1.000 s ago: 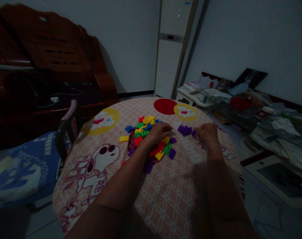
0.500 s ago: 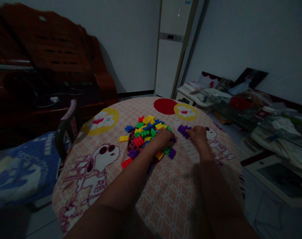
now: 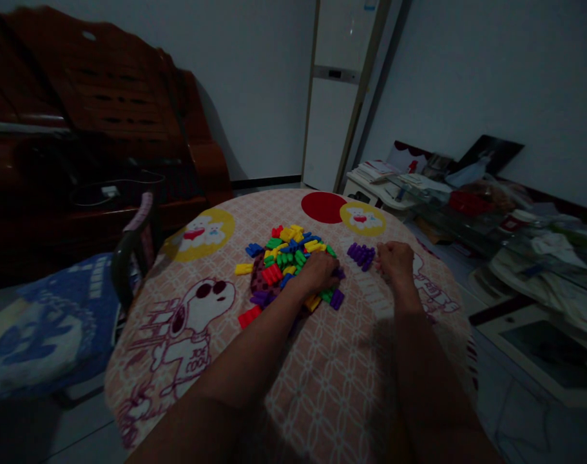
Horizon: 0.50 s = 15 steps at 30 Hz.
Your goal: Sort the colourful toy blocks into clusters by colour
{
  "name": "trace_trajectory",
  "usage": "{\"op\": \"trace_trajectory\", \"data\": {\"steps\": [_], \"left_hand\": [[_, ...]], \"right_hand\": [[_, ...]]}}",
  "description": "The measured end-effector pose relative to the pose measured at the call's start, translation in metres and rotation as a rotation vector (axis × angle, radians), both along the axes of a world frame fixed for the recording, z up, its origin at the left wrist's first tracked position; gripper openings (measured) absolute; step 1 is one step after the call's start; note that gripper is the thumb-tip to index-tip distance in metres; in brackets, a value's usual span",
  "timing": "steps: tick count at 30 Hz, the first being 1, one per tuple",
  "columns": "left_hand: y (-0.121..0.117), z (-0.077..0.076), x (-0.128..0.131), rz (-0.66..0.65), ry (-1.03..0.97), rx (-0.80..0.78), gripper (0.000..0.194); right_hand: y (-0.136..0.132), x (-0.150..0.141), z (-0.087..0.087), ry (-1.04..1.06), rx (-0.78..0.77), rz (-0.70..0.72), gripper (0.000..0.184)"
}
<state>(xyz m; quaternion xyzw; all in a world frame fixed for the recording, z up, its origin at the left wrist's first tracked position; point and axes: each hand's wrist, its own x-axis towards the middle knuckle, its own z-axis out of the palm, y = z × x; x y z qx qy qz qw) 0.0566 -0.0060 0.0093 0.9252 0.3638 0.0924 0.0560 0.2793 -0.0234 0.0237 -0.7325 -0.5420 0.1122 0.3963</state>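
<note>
A heap of red, yellow, green and blue plastic building blocks (image 3: pixel 287 258) lies in and around a maroon openwork tray (image 3: pixel 257 278). My left hand (image 3: pixel 318 272) rests over the heap's right side with its fingers bent down. Whatever these fingers grip is hidden, though a purple block (image 3: pixel 340 273) shows right beside them. To the right, a short row of purple blocks (image 3: pixel 361 255) sits on the tablecloth. My right hand (image 3: pixel 395 260) is just right of that row, a small gap away, fingers curled in and no block visible in them.
A patterned cloth covers the round table (image 3: pixel 317 367). Loose blocks lie around the tray, including a yellow block (image 3: pixel 243 269) and a red block (image 3: pixel 249 316). A chair (image 3: pixel 129 258) stands at the left; a cluttered glass-topped cabinet (image 3: pixel 471 222) is at the right.
My right hand has let go of the purple row and drawn back to the right, its fingers curling. My left hand stays at the heap. The view has shifted slightly.
</note>
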Motion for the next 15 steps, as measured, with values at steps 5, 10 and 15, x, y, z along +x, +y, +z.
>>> {"op": "trace_trajectory", "data": {"steps": [5, 10, 15], "left_hand": [[0.003, -0.004, -0.002, 0.054, -0.223, -0.008, 0.027], [0.005, -0.001, -0.005, 0.061, -0.399, 0.008, 0.028], [0.006, -0.002, -0.005, 0.036, -0.483, 0.034, 0.026]], "right_hand": [[-0.008, -0.022, 0.015, 0.269, -0.157, 0.134, 0.029], [-0.009, -0.041, 0.015, 0.335, -0.289, 0.352, 0.029], [-0.008, -0.049, 0.013, 0.379, -0.26, 0.365, 0.027]]}}
